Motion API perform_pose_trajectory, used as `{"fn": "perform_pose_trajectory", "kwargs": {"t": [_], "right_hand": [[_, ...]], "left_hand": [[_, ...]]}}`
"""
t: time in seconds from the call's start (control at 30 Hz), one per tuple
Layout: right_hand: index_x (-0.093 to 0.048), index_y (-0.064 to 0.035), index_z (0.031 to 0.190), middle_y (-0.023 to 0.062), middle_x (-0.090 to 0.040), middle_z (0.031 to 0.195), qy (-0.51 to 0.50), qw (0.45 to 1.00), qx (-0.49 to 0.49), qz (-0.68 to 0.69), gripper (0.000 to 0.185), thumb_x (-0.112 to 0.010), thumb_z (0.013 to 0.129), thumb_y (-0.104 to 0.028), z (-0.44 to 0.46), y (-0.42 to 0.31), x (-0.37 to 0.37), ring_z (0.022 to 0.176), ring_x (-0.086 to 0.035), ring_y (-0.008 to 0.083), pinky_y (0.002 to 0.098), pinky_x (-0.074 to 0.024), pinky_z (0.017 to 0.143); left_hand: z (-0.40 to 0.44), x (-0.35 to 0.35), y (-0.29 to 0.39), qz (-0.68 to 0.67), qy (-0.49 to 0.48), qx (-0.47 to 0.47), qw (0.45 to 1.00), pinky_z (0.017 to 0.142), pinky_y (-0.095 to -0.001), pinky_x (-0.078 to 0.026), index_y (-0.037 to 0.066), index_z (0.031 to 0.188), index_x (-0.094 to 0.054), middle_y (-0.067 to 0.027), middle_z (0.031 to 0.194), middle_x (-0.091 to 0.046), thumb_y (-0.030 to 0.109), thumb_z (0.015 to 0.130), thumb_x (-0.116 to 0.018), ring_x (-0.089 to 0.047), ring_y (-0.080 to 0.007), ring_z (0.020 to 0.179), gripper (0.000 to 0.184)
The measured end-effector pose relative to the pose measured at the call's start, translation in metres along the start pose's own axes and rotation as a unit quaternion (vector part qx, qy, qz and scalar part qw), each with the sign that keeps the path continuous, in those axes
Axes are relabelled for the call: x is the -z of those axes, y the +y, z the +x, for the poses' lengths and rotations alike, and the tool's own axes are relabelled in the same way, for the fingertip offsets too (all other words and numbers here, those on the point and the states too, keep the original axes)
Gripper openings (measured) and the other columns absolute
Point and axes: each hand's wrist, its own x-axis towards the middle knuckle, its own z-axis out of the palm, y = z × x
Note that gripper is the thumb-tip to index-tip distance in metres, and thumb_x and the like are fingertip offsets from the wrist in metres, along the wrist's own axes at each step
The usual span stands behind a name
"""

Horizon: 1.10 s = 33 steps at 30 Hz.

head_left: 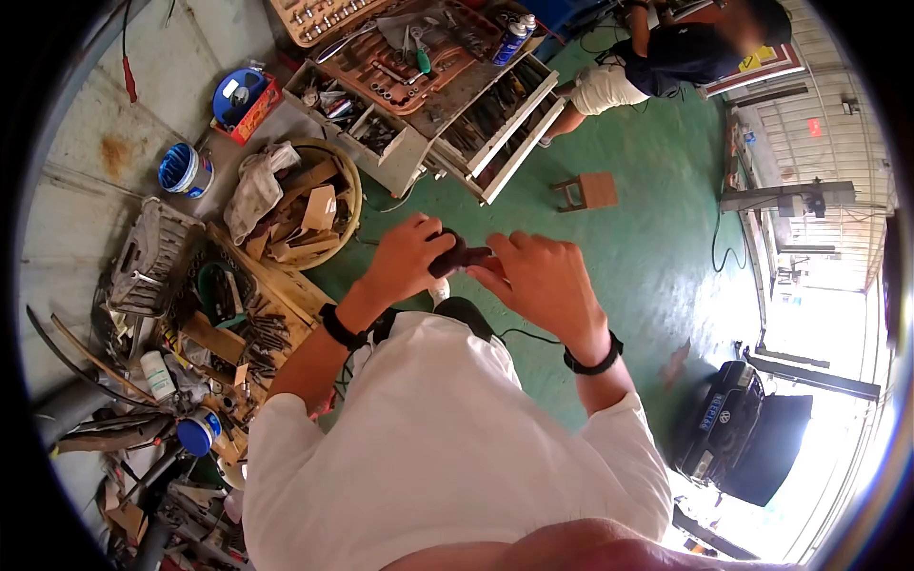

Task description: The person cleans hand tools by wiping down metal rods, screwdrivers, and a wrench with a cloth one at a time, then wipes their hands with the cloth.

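Note:
In front of my chest, both hands are closed on one small dark part (446, 263), with a rounded, thick end on the left and a narrower piece to the right. My left hand (405, 255) has its fingers curled around the thick end. The narrower end is pinched between thumb and fingers of my right hand (541, 271). Fingers cover much of the part, so its exact kind cannot be made out. Each wrist wears a black band.
Ahead stands a tool cart (405, 176) with open drawers and a socket set (390, 71). A round bin of cardboard (319, 207) and a cluttered wooden bench (286, 295) are at left. A stool (598, 190), another person (657, 62) and a dark car (728, 419) are to the right.

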Motion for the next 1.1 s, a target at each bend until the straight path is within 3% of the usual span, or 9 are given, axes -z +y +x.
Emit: {"fn": "perform_pose_trajectory", "kwargs": {"t": [0.1,0.33,0.57,0.7,0.83,0.9,0.97,1.03,1.1], "right_hand": [[-0.061,-0.0093,0.083,0.0073,-0.061,0.060,-0.058,0.998,0.010,-0.037,0.030,-0.066,0.091,-0.038,-0.009,0.008,-0.023,0.053,-0.061,0.0273,0.0377,-0.0444,0.045],[-0.063,-0.0082,0.078,0.0051,-0.062,0.058,0.018,0.997,0.074,-0.023,0.033,-0.061,0.093,-0.037,-0.034,0.060,-0.054,0.049,-0.061,0.0283,0.0387,-0.0467,0.045],[-0.063,-0.0086,0.075,0.0109,-0.058,0.053,-0.022,0.996,-0.070,0.042,0.038,-0.060,0.096,-0.041,-0.115,0.133,-0.014,0.048,-0.059,0.0330,0.0406,-0.0472,0.045],[-0.063,-0.0069,0.075,0.0128,-0.059,0.056,-0.011,0.996,-0.072,0.058,0.038,-0.062,0.095,-0.038,-0.174,0.184,0.021,0.049,-0.058,0.0349,0.0410,-0.0466,0.047],[-0.064,-0.0035,0.085,0.0161,-0.061,0.062,-0.041,0.968,-0.176,0.174,0.032,-0.063,0.096,-0.034,-0.217,0.250,0.024,0.055,-0.061,0.0371,0.0413,-0.0460,0.049],[-0.064,-0.0026,0.087,0.0171,-0.062,0.063,-0.071,0.957,-0.200,0.198,0.031,-0.063,0.096,-0.033,-0.225,0.262,-0.001,0.056,-0.061,0.0376,0.0413,-0.0458,0.049],[-0.062,-0.0010,0.087,0.0185,-0.060,0.062,-0.039,0.946,-0.231,0.225,0.032,-0.064,0.096,-0.032,-0.206,0.262,-0.036,0.059,-0.062,0.0387,0.0423,-0.0466,0.051],[-0.065,0.0012,0.094,0.0176,-0.057,0.060,0.006,0.936,-0.206,0.284,0.031,-0.067,0.094,-0.030,-0.188,0.258,-0.086,0.050,-0.056,0.0312,0.0389,-0.0438,0.050],[-0.065,0.0012,0.096,0.0189,-0.061,0.065,0.008,0.937,-0.126,0.324,0.034,-0.070,0.092,-0.032,-0.168,0.248,-0.124,0.055,-0.059,0.0336,0.0398,-0.0461,0.054]], "left_hand": [[0.001,0.000,-0.002,0.047,0.009,-0.006,0.999,0.077,-0.0428,-0.050,0.013,0.095,-0.061,-0.0058,0.095,-0.054,0.014,0.062,-0.083,-0.057,-0.0295,0.091,0.040],[-0.018,-0.074,-0.026,0.080,0.017,0.088,0.993,0.083,-0.0460,-0.048,0.014,0.108,-0.062,-0.0103,0.104,-0.054,0.005,0.060,-0.082,-0.054,-0.0351,0.102,0.053],[0.025,-0.096,-0.020,0.166,0.054,0.069,0.982,0.082,-0.0475,-0.048,0.014,0.106,-0.062,-0.0104,0.104,-0.055,0.005,0.059,-0.082,-0.054,-0.0355,0.102,0.052],[0.027,-0.126,-0.061,0.236,0.061,0.236,0.941,0.079,-0.0482,-0.048,0.012,0.105,-0.062,-0.0132,0.102,-0.056,0.012,0.066,-0.082,-0.055,-0.0370,0.097,0.044],[0.003,-0.138,-0.078,0.195,0.130,0.347,0.908,0.079,-0.0488,-0.050,0.006,0.106,-0.060,-0.0139,0.102,-0.056,0.016,0.071,-0.083,-0.057,-0.0371,0.094,0.043],[0.002,-0.146,-0.047,-0.015,0.222,0.377,0.899,0.077,-0.0433,-0.052,0.004,0.107,-0.059,-0.0151,0.106,-0.057,0.018,0.069,-0.084,-0.061,-0.0360,0.093,0.048],[0.009,-0.157,-0.023,-0.054,0.245,0.350,0.903,0.075,-0.0383,-0.054,0.005,0.107,-0.058,-0.0158,0.111,-0.058,0.014,0.068,-0.084,-0.063,-0.0351,0.091,0.048],[0.033,-0.149,0.029,-0.136,0.191,0.288,0.929,0.092,-0.0371,-0.050,0.006,0.125,-0.056,-0.0147,0.122,-0.058,0.014,0.069,-0.084,-0.061,-0.0310,0.107,0.064],[0.061,-0.142,0.078,-0.064,0.128,0.119,0.982,0.094,-0.0409,-0.049,0.010,0.115,-0.060,-0.0114,0.119,-0.057,0.007,0.061,-0.084,-0.057,-0.0321,0.109,0.059]]}}
